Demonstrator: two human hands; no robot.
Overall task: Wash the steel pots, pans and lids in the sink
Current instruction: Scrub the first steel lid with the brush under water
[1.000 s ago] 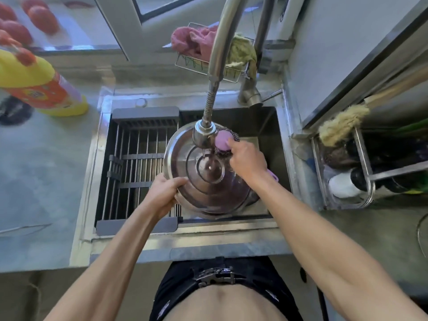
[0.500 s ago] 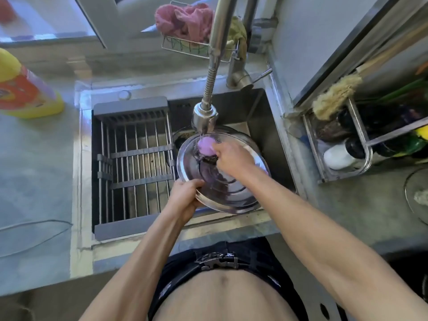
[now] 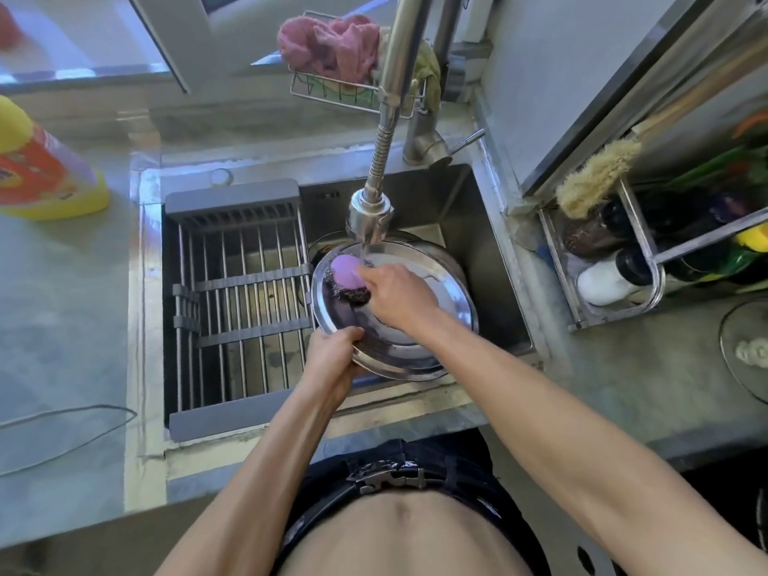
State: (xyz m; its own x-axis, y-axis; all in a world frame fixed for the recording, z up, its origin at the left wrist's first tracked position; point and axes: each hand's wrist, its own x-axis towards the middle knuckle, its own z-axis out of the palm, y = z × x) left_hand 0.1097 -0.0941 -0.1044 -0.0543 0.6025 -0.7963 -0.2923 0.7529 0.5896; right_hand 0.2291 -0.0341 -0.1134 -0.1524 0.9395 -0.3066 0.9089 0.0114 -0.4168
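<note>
Step in hand: scrubbing a round, shiny steel lid (image 3: 436,309) over the sink; judged mid-wash, not yet rinsed off.
Lid's place: held tilted above the right half of the rectangular steel sink (image 3: 490,251), its far rim under the spray head of the tall steel pull-down faucet (image 3: 370,218), from which a thin stream of water falls.
Left hand (image 3: 332,355): fingers curled round the lid's near-left rim, steadying it.
Right hand (image 3: 395,293): fingers closed on a dark steel-wool scourer with a lilac plastic grip (image 3: 347,276), pressed to the lid's far-left face.
Done: cannot tell; no washed piece shows on the grey barred drain rack (image 3: 241,309) spanning the sink's left half.
Left: another round steel rim shows beneath the lid at the sink's far side, probably a pot or pan waiting; how many more lie under it is hidden.
Counter, left: grey stone worktop (image 3: 62,326) with a yellow detergent bottle bearing a red label (image 3: 37,168) near its far edge and a thin grey cable at the near edge.
Behind the sink: a wire basket holding a pink cloth (image 3: 332,47) and a yellowish one, below a window.
Right: a steel wire caddy (image 3: 615,280) of bottles and a straw-bristled brush (image 3: 594,176), just beside the sink's right edge.
</note>
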